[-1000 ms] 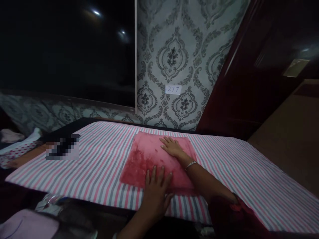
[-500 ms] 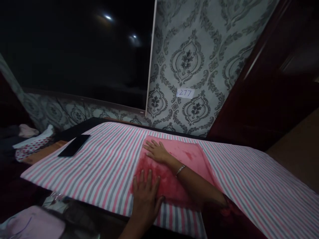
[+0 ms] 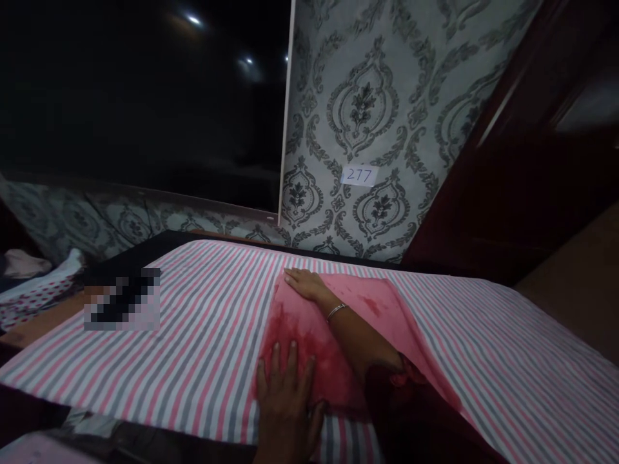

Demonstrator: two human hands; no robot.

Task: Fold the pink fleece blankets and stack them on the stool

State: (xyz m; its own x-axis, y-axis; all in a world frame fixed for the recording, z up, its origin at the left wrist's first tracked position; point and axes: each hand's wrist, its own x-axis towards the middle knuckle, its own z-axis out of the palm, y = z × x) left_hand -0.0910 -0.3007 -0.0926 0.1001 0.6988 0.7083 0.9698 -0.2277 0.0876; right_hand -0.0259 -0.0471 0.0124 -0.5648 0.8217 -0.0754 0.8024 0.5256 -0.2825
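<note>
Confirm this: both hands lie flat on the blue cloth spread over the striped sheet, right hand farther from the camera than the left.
One thing is off: the cloth is pink-red, not blue. The head view shows the left hand and the right hand flat on it, the right one farther away, with the striped sheet underneath.

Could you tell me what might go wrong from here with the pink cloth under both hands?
The pink cloth lies on the striped sheet, near its front edge; the left hand presses its near corner, so it might slide off. The right hand flattens only the far corner, so creases could stay. Dim light may hide wrinkles.
</note>
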